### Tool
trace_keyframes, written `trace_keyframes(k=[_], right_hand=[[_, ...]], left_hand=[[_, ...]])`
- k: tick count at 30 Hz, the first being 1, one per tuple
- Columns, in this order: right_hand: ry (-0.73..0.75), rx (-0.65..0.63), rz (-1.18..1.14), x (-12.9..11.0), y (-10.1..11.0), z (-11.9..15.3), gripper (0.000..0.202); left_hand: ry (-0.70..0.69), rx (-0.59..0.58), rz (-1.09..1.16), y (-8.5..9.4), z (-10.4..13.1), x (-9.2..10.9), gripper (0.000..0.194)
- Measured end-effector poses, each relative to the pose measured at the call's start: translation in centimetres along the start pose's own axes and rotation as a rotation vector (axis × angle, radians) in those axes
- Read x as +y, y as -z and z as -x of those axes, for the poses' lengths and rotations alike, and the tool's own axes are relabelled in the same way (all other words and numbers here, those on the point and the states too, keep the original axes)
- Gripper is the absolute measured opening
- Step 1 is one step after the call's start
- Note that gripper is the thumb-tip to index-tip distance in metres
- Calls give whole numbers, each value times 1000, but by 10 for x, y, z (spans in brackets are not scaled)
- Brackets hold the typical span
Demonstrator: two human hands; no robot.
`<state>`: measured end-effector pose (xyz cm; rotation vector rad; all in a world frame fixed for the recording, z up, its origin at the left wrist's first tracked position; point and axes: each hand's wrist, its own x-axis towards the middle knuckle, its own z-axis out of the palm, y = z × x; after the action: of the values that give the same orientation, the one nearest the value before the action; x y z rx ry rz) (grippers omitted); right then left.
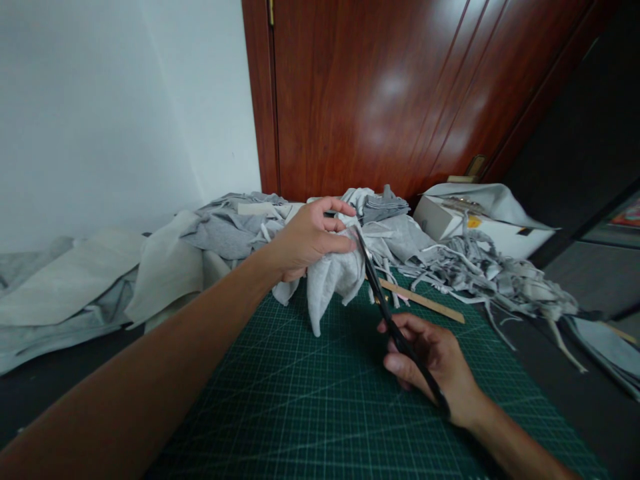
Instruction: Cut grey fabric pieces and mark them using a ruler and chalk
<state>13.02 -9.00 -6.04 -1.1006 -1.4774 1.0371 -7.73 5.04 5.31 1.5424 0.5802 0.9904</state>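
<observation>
My left hand [316,235] pinches a piece of light grey fabric [336,270], which hangs in folds over the green cutting mat [300,400]. In my right hand [433,360] is a pair of black-handled scissors [387,313], pointing up and away from me. The scissors' tips reach the edge of the fabric beside my left fingertips. Whether the blades are apart or closed on the cloth is hard to make out. The lower end of the fabric dangles just above the mat.
A wooden ruler [423,301] lies on the mat's far part. Grey cloth pieces [225,230] are heaped at the back and left. To the right lie tangled fabric strips [510,280] and a white box [440,217]. A wooden door [360,100] stands behind.
</observation>
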Motion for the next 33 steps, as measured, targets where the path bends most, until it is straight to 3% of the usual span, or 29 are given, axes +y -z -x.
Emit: trace_keyframes(k=[33], right_hand=[[-44, 3, -22, -1, -1, -1, 44]], left_hand=[[34, -77, -65, 5, 1, 1, 55]])
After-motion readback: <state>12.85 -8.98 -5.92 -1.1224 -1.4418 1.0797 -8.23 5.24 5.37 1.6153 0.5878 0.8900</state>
